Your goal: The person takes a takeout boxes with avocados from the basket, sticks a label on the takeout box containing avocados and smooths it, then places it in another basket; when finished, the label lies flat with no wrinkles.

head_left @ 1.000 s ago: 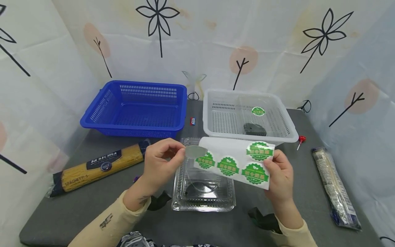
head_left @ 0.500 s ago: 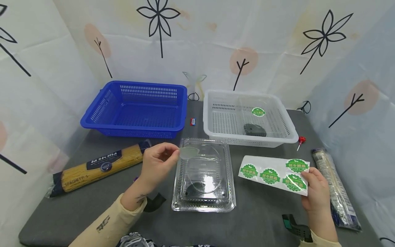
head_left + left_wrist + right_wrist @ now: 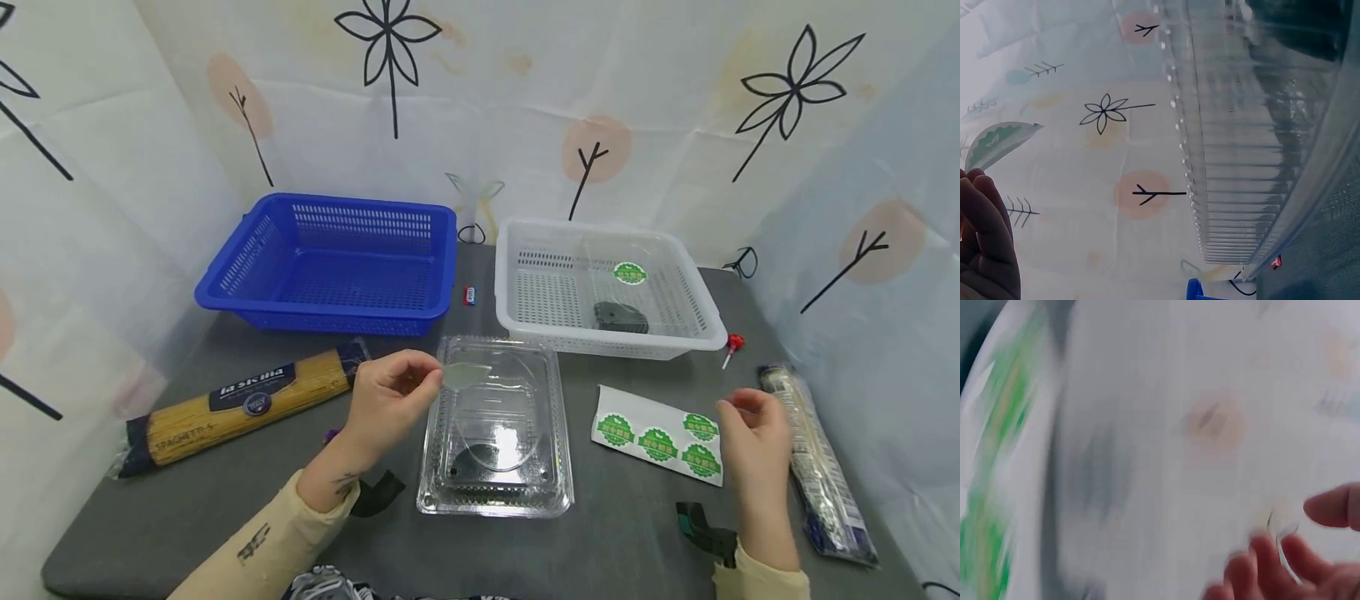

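Observation:
My left hand (image 3: pixel 393 404) pinches a peeled round sticker (image 3: pixel 466 375) by its edge, its pale back facing up. In the left wrist view the sticker (image 3: pixel 999 145) shows a green print and curls slightly. It hangs over a clear plastic clamshell container (image 3: pixel 495 492) with a ridged rim. The sheet of green-and-white stickers (image 3: pixel 645 412) lies on the table right of the container. Beside the sheet's right end is my right hand (image 3: pixel 757 442), holding nothing. In the right wrist view its thumb stands apart from its loosely bent fingers (image 3: pixel 1266 556).
At the back stand a blue basket (image 3: pixel 322 323) and a white basket (image 3: pixel 600 340) holding a clear container with a green sticker (image 3: pixel 630 273). A spaghetti pack (image 3: pixel 247 400) lies left, another long pack (image 3: pixel 817 467) right. A red-headed lollipop-like item (image 3: pixel 735 342) lies by the white basket.
My right hand has carried the sticker sheet away to the right, laid it on the table and let go. The left hand has shifted slightly left and down, still pinching the sticker.

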Demonstrator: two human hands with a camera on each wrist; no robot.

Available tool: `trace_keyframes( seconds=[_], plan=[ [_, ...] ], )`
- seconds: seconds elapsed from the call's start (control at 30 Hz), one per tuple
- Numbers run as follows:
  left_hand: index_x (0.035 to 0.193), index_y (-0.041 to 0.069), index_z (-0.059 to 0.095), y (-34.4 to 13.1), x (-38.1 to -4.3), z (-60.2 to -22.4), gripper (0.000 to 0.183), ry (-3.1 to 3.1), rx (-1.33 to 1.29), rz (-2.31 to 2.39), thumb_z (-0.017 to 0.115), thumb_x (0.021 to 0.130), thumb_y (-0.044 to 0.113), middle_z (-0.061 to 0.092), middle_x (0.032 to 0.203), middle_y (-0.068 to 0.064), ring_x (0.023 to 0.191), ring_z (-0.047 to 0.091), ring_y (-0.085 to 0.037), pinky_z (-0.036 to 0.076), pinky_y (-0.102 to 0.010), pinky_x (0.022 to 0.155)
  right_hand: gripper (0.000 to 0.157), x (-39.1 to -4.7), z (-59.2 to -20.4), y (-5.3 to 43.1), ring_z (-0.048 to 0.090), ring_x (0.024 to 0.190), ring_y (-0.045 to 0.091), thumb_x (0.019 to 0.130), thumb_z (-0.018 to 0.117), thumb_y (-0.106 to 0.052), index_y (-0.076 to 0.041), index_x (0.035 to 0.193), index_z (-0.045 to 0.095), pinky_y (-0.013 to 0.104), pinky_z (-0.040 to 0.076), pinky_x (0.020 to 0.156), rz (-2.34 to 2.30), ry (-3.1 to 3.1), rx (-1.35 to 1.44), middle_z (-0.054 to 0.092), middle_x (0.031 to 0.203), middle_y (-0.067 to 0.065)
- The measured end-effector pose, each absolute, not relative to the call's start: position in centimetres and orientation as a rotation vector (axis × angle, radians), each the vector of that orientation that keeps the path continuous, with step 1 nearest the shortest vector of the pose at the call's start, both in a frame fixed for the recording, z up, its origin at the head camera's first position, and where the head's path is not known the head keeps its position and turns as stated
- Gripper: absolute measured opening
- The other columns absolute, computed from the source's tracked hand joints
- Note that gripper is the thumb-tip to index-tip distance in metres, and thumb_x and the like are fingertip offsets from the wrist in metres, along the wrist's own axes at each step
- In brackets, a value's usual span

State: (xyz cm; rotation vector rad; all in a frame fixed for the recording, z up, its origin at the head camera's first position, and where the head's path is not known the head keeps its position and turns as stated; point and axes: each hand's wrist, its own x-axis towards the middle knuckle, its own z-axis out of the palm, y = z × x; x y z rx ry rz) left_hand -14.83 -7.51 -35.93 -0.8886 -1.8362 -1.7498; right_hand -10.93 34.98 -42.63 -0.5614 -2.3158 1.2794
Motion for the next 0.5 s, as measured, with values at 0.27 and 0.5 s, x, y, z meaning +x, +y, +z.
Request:
trace_keyframes(
  seconds=[0.27,0.5],
  plan=[
    [0.075,-0.001,0.062,-6.5,-15.2,-35.8,0.013,-1.822,-1.023,-1.666,0.058,0.07,-0.012,0.06,0.063,-0.008,0.051,0.052,-0.006,0.043,-0.016,0.042,0.033,-11.3,-32.5,20.0,0.059,0.08,0.016,0.092,0.032,0.002,-0.006,0.122,0.042,0.029,0.049,0.068,2.416,-2.225,0.919,0.061,0.095,0.005],
    [0.078,0.005,0.064,-6.4,-15.5,-36.3,0.01,-1.854,-1.189,-1.565,0.059,0.075,-0.003,0.062,0.071,-0.007,0.059,0.055,-0.005,0.046,-0.016,0.048,0.039,-12.3,-32.5,16.8,0.057,0.089,0.02,0.091,0.037,-0.007,-0.002,0.13,0.034,0.034,0.048,0.073,2.618,-2.279,0.976,0.053,0.107,0.01]
  ],
)
